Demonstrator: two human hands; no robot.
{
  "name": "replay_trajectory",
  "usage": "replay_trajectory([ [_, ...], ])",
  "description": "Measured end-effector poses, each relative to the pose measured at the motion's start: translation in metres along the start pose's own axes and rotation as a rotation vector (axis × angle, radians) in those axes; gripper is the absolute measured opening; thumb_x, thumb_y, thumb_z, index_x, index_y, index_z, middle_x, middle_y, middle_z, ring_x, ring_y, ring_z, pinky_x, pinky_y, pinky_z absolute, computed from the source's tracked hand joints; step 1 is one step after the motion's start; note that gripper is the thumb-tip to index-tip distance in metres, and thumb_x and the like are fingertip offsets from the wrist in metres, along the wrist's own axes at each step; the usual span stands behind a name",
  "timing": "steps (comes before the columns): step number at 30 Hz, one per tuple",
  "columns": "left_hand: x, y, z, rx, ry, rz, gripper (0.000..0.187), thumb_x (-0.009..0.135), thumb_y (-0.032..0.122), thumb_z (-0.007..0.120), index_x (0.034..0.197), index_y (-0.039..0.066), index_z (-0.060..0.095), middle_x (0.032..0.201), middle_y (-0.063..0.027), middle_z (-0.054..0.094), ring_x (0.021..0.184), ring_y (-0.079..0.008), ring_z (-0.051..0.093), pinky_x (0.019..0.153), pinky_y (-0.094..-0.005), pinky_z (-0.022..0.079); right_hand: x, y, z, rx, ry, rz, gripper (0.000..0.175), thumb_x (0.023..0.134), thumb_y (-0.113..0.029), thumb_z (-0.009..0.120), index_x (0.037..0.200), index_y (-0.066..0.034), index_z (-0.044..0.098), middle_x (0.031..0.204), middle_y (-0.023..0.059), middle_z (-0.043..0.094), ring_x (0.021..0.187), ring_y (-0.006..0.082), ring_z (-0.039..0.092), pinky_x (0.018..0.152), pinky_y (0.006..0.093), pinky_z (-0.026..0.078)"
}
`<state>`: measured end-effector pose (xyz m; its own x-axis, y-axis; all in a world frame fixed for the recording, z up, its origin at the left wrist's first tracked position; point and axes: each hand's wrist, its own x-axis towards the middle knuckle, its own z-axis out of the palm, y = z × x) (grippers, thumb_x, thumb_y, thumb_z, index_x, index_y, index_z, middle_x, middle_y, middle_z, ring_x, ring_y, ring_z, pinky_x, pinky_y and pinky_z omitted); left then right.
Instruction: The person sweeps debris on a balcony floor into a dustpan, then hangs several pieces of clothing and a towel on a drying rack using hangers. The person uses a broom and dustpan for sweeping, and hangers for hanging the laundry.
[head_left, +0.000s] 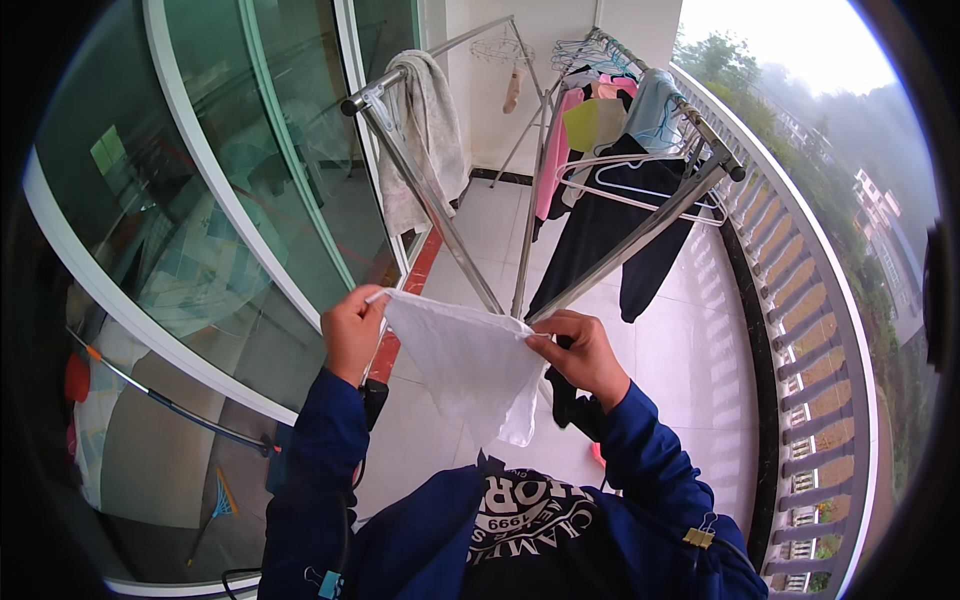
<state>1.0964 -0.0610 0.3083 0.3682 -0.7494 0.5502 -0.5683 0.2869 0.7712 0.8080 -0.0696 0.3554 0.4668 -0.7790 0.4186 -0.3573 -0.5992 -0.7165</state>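
A thin white cloth (465, 360) is stretched between my two hands in front of my chest, its lower part hanging in a loose fold. My left hand (354, 334) pinches its upper left corner. At the upper right corner, my right hand (585, 352) grips the edge between thumb and fingers. Just beyond the cloth stands a metal folding drying rack (450, 240), whose legs cross near the cloth's top edge. A grey towel (424, 142) drapes over the rack's left bar.
Garments and hangers fill the rack's right bar, including black trousers (585, 225) and white hangers (637, 184). A balustrade (814, 382) runs along the right. Sliding glass doors (217, 165) line the left. A sock (514, 90) hangs from a round clip hanger (501, 51) at the back.
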Motion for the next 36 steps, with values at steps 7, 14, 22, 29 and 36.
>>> replay_trajectory([
  [7, 0.003, 0.042, -0.019, -0.982, 0.852, 0.116, 0.030, 0.082, 0.013, 0.052, 0.111, 0.008, 0.046, 0.088, -0.0067, 0.056, 0.076, -0.0107, 0.053, 0.063, -0.0254, 0.045, 0.028, -0.136, 0.077, 0.232, -0.368, -0.622, 0.064, 0.072, -0.025, 0.064, 0.118, 0.0072, 0.034, 0.068, 0.0167, 0.054, 0.061, 0.0352, 0.054, 0.054, 0.0409, 0.041],
  [14, -0.059, 0.011, 0.041, -0.301, -0.716, -0.188, 0.023, 0.075, 0.018, 0.055, 0.096, 0.009, 0.049, 0.080, -0.0053, 0.054, 0.074, -0.0134, 0.052, 0.061, -0.0287, 0.045, 0.013, -0.018, 0.020, 0.009, -0.285, -0.155, 0.020, 0.074, -0.019, 0.063, 0.086, -0.0025, 0.060, 0.065, 0.0158, 0.058, 0.060, 0.0317, 0.057, 0.056, 0.0337, 0.045],
  [22, -0.052, -0.002, 0.019, 0.014, -0.695, -0.149, 0.018, 0.068, 0.024, 0.058, 0.078, 0.010, 0.053, 0.071, -0.0037, 0.052, 0.070, -0.0164, 0.052, 0.059, -0.0325, 0.044, -0.015, 0.127, -0.146, -0.566, 0.565, 0.414, 0.015, 0.072, -0.020, 0.062, 0.073, -0.0051, 0.064, 0.064, 0.0135, 0.060, 0.063, 0.0306, 0.059, 0.057, 0.0361, 0.046],
  [29, -0.051, 0.024, 0.051, -0.117, -0.840, -0.218, 0.016, 0.064, 0.025, 0.058, 0.064, 0.010, 0.053, 0.063, -0.0024, 0.048, 0.065, -0.0181, 0.049, 0.055, -0.0347, 0.043, -0.002, 0.170, -0.237, -0.769, 0.776, 0.492, 0.020, 0.073, -0.024, 0.061, 0.071, -0.0039, 0.064, 0.068, 0.0149, 0.061, 0.064, 0.0315, 0.058, 0.060, 0.0381, 0.046],
  [36, -0.073, 0.069, 0.111, -0.531, -1.187, -0.564, 0.013, 0.073, 0.006, 0.049, 0.064, 0.011, 0.041, 0.063, -0.0012, 0.039, 0.057, -0.0139, 0.042, 0.049, -0.0275, 0.036, -0.123, 0.187, -0.229, -0.368, 0.735, 0.520, 0.019, 0.075, -0.017, 0.059, 0.076, 0.0027, 0.061, 0.057, 0.0112, 0.057, 0.049, 0.0159, 0.053, 0.048, 0.0283, 0.042],
])
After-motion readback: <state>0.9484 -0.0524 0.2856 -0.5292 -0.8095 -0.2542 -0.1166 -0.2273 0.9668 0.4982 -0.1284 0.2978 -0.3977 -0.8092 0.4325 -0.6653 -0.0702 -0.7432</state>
